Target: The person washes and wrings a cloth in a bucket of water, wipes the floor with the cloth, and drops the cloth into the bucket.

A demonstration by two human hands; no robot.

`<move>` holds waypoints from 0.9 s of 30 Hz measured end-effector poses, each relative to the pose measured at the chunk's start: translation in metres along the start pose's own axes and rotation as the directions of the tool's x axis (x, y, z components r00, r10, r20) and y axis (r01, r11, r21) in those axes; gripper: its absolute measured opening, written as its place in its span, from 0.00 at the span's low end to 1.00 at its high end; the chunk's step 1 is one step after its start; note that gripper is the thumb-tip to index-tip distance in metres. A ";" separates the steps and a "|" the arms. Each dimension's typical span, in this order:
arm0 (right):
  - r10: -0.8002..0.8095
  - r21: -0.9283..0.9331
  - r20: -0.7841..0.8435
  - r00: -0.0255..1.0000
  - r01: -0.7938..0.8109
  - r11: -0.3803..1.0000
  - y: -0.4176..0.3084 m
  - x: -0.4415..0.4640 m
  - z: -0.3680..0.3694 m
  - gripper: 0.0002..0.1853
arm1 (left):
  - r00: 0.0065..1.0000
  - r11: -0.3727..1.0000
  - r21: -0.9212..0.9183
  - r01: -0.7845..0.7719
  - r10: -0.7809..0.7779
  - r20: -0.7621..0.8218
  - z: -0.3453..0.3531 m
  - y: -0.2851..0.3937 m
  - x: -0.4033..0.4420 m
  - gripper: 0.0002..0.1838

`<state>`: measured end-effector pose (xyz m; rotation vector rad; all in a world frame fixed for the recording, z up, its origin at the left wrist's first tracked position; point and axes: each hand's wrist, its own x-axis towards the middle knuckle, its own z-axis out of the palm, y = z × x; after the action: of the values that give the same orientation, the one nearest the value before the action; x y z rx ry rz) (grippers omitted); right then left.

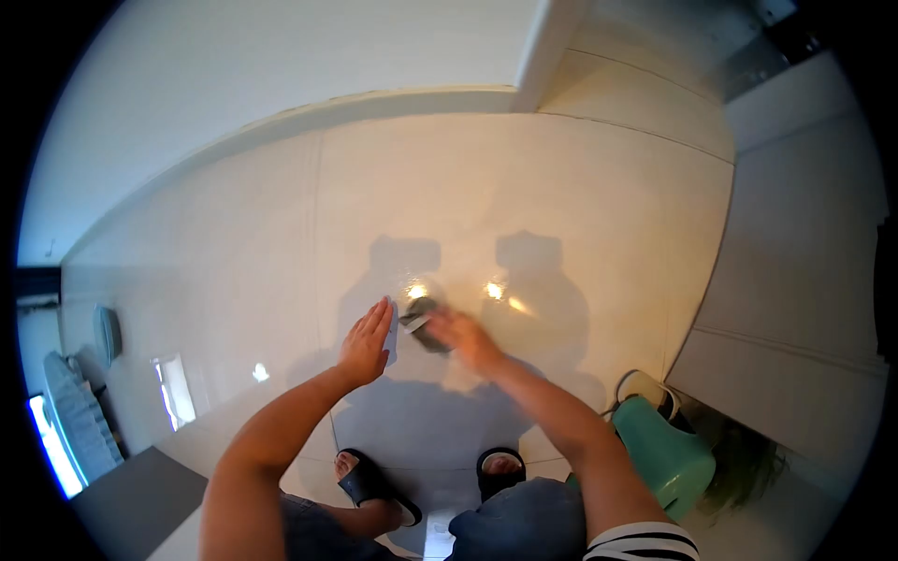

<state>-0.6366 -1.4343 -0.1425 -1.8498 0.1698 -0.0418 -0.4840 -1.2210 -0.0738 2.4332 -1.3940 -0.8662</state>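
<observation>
My left hand (367, 341) hovers at or near the floor with its fingers stretched out and nothing in them. Just to its right lies a small dark grey-green crumpled thing (430, 338), perhaps a cloth, with a pale strip (416, 323) on top. My right hand (465, 341) reaches to the right edge of this dark thing. Motion blurs its fingers, so I cannot tell whether they grip it or only touch it. Both hands are over the glossy cream tiled floor (505, 178).
My feet in black slides (367, 486) stand close below. At right are a green plastic stool or container (659, 453), a dark bristly thing (744, 467) and grey cabinet fronts (795, 252). A white wall (309, 51) borders the far side. A grey mat (140, 500) lies lower left.
</observation>
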 end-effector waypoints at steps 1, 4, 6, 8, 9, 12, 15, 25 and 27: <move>0.403 0.459 0.068 0.913 -0.387 0.800 -0.022 0.015 -0.023 0.23 | 1.000 0.999 -0.034 -0.001 0.001 0.001 -0.004 -0.006 -0.008 0.47; -0.194 -0.525 -0.400 0.896 -0.050 0.849 0.045 0.033 -0.080 0.24 | 1.000 0.996 -0.094 -0.004 0.007 0.029 -0.010 -0.025 -0.046 0.47; -0.192 -0.658 -0.426 0.884 -0.157 0.736 0.050 0.064 -0.081 0.23 | 0.997 0.997 -0.078 -0.022 0.028 0.071 -0.015 -0.036 -0.071 0.46; -0.024 -0.393 -0.358 0.934 -0.127 0.911 0.036 0.085 -0.044 0.21 | 0.999 0.991 -0.132 0.020 -0.015 0.036 -0.014 -0.041 -0.097 0.46; 0.045 -0.136 -0.295 0.955 -0.088 0.987 0.017 0.094 -0.022 0.21 | 0.999 0.987 -0.157 0.036 -0.034 0.014 -0.012 -0.044 -0.107 0.46; -0.013 -0.323 -0.080 0.997 -0.013 0.946 -0.008 0.089 0.065 0.18 | 0.986 0.963 -0.252 0.096 -0.127 -0.110 0.005 -0.046 -0.129 0.46; -0.306 -0.502 0.214 0.928 0.373 0.780 -0.019 0.090 0.080 0.20 | 0.951 0.901 -0.421 0.105 -0.214 -0.221 0.019 -0.038 -0.143 0.45; 0.045 -0.568 0.691 0.722 0.503 0.651 -0.041 0.056 -0.024 0.29 | 0.817 0.648 -0.741 0.175 -0.516 -0.257 0.050 -0.006 -0.184 0.44; -0.081 -0.486 0.735 0.673 0.607 0.629 -0.040 0.061 0.037 0.27 | 0.801 0.623 -0.767 0.154 -0.533 -0.272 0.044 -0.011 -0.192 0.44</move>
<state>-0.5682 -1.3971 -0.1184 -2.5239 -0.8446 0.4603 -0.5752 -1.0492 -0.0395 2.0642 -0.2642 -0.6269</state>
